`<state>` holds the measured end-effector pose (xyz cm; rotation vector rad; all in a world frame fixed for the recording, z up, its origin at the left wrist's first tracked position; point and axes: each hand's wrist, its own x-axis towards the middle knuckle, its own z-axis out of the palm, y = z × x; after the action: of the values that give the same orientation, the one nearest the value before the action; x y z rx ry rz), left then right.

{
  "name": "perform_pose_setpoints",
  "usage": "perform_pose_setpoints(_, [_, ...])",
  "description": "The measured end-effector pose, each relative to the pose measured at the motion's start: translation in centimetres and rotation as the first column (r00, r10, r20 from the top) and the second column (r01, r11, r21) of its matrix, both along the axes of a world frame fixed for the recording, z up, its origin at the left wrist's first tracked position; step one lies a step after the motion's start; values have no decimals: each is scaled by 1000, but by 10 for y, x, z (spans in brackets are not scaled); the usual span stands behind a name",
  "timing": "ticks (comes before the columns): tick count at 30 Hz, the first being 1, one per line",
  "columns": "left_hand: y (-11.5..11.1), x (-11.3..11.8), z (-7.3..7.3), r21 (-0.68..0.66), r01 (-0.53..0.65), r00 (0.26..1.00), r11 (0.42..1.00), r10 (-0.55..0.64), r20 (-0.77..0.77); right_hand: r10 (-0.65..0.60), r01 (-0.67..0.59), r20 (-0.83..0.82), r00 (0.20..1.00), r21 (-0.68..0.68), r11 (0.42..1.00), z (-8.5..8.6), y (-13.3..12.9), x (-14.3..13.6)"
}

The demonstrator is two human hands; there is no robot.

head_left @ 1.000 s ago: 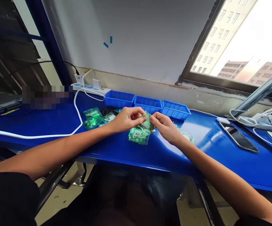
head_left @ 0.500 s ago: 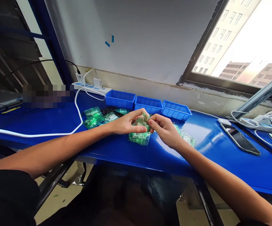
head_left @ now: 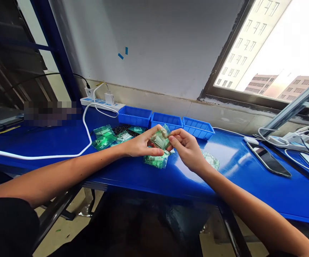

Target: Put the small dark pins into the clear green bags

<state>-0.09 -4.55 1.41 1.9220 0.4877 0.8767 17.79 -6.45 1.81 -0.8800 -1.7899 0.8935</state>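
Note:
A small clear green-tinted plastic bag (head_left: 160,139) with a pale printed patch is held up between my hands, over the blue table (head_left: 133,175). My left hand (head_left: 142,143) cups it from the left, fingers mostly hidden behind it and thumb stretched out below. The thumb and fingertips of my right hand (head_left: 185,144) pinch its right edge. Beneath lies a pile of similar green bags (head_left: 156,160). More bags (head_left: 105,137) lie left of my left hand, beside dark small pieces (head_left: 121,128) too small to make out. Another bag (head_left: 211,160) rests behind my right wrist.
Three blue bins (head_left: 134,116) stand in a row along the wall. A white cable (head_left: 85,134) loops from a power strip (head_left: 103,103) across the left side. At right lie a phone (head_left: 269,159), a white charger and more cables.
The held bag now shows flatter and more fully between my hands; before, it looked crumpled. My left thumb sits slightly lower, farther from the bag. The view has shifted slightly.

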Motion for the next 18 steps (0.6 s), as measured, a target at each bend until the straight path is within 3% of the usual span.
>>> perform_pose_setpoints(5, [-1, 0, 6, -11, 32, 999, 999, -32, -14, -9, 7, 39, 999, 60, 998, 0, 1, 0])
perform_pose_setpoints(14, [4, 4, 8, -2, -185, 977, 983, 184, 105, -48, 43, 68, 997, 79, 996, 0, 0, 0])
perform_pose_setpoints(18, [5, 3, 8, -7, -230, 970, 973, 230, 82, -53, 47, 76, 996, 82, 996, 0, 1, 0])
